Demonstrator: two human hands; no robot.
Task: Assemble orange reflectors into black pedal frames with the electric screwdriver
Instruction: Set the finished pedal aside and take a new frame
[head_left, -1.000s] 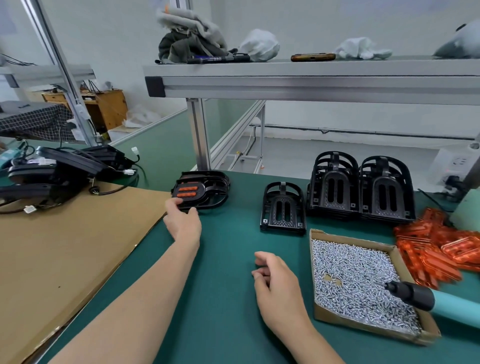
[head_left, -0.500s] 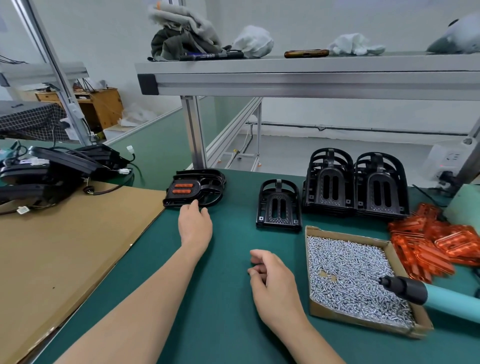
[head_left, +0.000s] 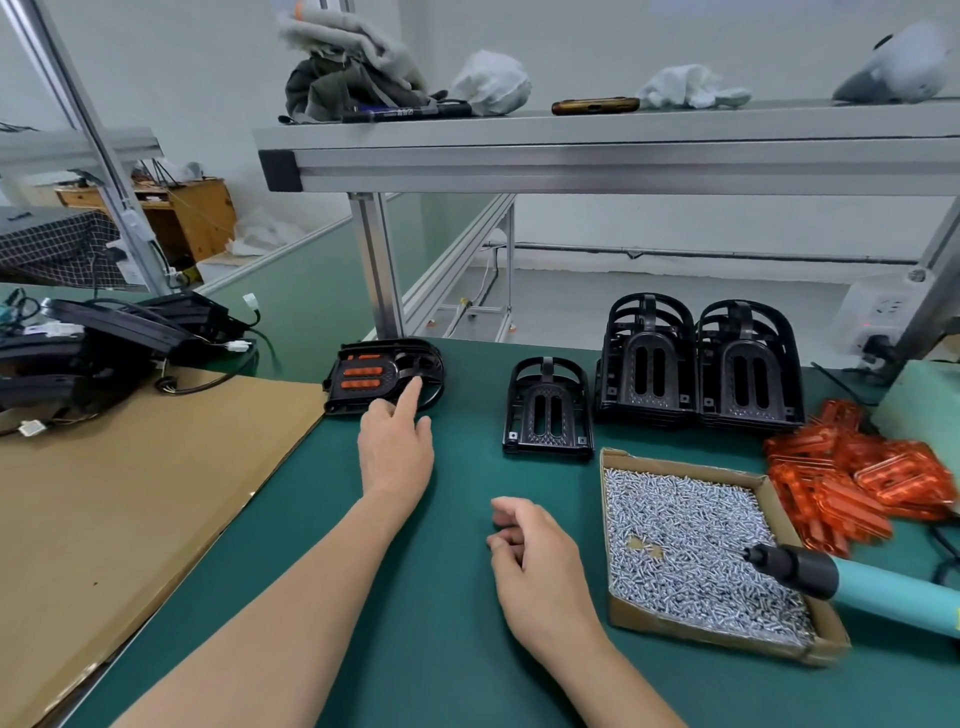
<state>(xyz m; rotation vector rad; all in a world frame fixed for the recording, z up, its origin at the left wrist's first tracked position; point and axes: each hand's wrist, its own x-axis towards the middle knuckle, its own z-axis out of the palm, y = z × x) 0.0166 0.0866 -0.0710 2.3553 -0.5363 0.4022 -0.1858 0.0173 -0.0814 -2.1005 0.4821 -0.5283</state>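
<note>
One pedal (head_left: 384, 376) done, piles of frames (head_left: 696, 364) and reflectors (head_left: 857, 478) left; my left grip (head_left: 395, 452) pokes it, right grip (head_left: 535, 561) idle, both empty.

A cardboard sheet (head_left: 130, 493) lies left beside cabled black units (head_left: 104, 338); cloths (head_left: 353, 73) and a phone (head_left: 595, 105) top the shelf (head_left: 623, 156).

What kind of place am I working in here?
Likely a small factory assembly bench: stacks of black pedal frames, a cardboard tray of screws beside an electric screwdriver, and a pile of orange reflectors.
</note>
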